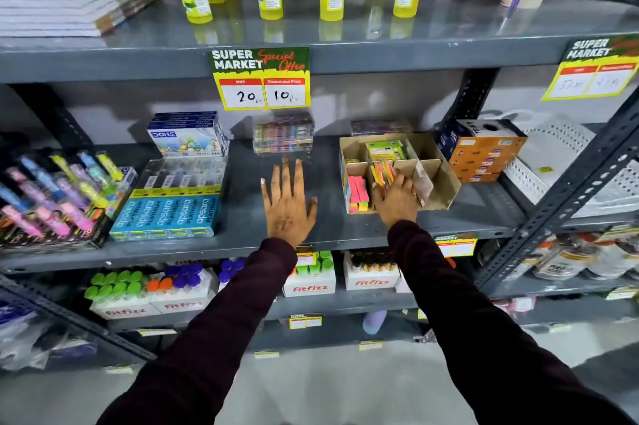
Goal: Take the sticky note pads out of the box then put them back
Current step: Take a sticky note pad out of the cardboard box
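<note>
The left hand lies open and flat on the grey shelf, holding nothing. At its 3 o'clock the right hand reaches into the cardboard box, fingers curled around a fanned bundle of sticky note pads in a middle compartment. More pads, pink and yellow, sit in the compartment at the box's 9 o'clock.

The likely risk: the loose bundle splays on lifting and pads drop, or the light, unsteadied box drags along.

The right fingertips are hidden inside the compartment, so grip firmness can't be judged. The pad count is unclear.
</note>
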Demonstrator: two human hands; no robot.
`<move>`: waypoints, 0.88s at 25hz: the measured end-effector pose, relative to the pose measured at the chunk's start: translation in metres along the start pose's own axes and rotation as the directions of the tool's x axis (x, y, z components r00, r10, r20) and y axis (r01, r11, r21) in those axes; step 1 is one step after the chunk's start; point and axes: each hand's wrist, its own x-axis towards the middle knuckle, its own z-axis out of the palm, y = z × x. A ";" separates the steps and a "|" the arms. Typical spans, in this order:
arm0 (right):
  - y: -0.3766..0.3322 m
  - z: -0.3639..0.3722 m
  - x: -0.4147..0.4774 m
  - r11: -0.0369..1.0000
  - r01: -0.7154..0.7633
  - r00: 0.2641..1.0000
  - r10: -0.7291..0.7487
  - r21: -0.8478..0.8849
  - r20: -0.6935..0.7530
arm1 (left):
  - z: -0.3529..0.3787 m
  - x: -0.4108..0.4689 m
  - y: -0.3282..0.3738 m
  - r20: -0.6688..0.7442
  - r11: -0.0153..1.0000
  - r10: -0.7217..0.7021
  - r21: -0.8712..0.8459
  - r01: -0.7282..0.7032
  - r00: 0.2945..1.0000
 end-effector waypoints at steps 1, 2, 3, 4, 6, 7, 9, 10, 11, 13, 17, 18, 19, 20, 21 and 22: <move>0.000 0.000 0.001 0.999 -0.015 1.000 0.015 0.033 0.000 | -0.001 0.000 0.000 0.005 1.000 -0.020 0.010 0.020 1.000; 0.002 0.000 0.002 0.999 -0.018 1.000 0.018 0.035 -0.002 | -0.002 0.001 -0.001 -0.001 0.999 -0.032 0.012 0.032 1.000; 0.006 0.002 0.003 1.000 -0.018 1.000 0.019 0.019 -0.019 | -0.002 0.002 -0.003 0.000 0.999 -0.042 0.025 0.042 0.999; 0.010 0.002 0.004 1.000 -0.017 1.000 0.017 -0.016 -0.020 | -0.001 0.001 -0.006 0.011 0.998 -0.047 0.030 0.047 0.999; 0.016 0.003 0.011 0.997 -0.025 1.000 0.026 -0.074 0.018 | 0.000 0.001 -0.011 0.021 0.998 -0.058 0.035 0.057 0.998; 0.018 0.001 0.015 0.996 -0.040 0.998 0.044 -0.075 0.052 | 0.000 0.001 -0.013 0.021 0.997 -0.060 0.046 0.059 0.998; 0.017 -0.008 0.024 0.997 -0.057 0.994 0.061 -0.043 0.086 | 0.000 0.001 -0.021 0.021 0.996 -0.075 0.048 0.074 0.997; 0.014 -0.012 0.025 0.998 -0.052 0.996 0.054 -0.036 0.067 | -0.001 0.001 -0.024 0.018 0.995 -0.083 0.054 0.082 0.996; 0.009 -0.017 0.023 0.998 -0.049 0.999 0.050 -0.028 0.017 | -0.002 0.000 -0.029 0.010 0.994 -0.094 0.056 0.094 0.995; -0.007 -0.026 0.016 1.000 -0.019 0.988 0.021 0.015 -0.152 | -0.003 -0.002 -0.040 -0.009 0.991 -0.119 0.057 0.119 0.993; -0.050 -0.024 0.001 0.883 0.124 0.977 -0.030 0.453 -0.211 | -0.002 -0.014 -0.070 0.032 0.993 -0.117 0.020 0.116 0.993; -0.062 -0.015 -0.004 0.786 0.057 0.996 -0.006 0.616 -0.085 | -0.001 -0.018 -0.080 0.083 0.996 -0.084 -0.017 0.085 0.993; -0.073 -0.003 -0.010 0.647 -0.096 0.995 0.031 0.756 0.100 | 0.000 -0.022 -0.089 0.153 0.997 -0.041 -0.063 0.051 0.987; -0.081 0.011 -0.016 0.501 -0.286 0.953 0.062 0.817 0.296 | 0.002 -0.025 -0.098 0.243 0.994 0.003 -0.103 0.023 0.970; -0.088 0.024 -0.023 0.409 -0.448 0.887 0.093 0.795 0.452 | 0.004 -0.027 -0.107 0.346 0.993 0.037 -0.122 0.005 0.938; -0.094 0.037 -0.029 0.401 -0.535 0.838 0.138 0.744 0.528 | 0.007 -0.028 -0.115 0.432 0.993 0.059 -0.115 -0.010 0.900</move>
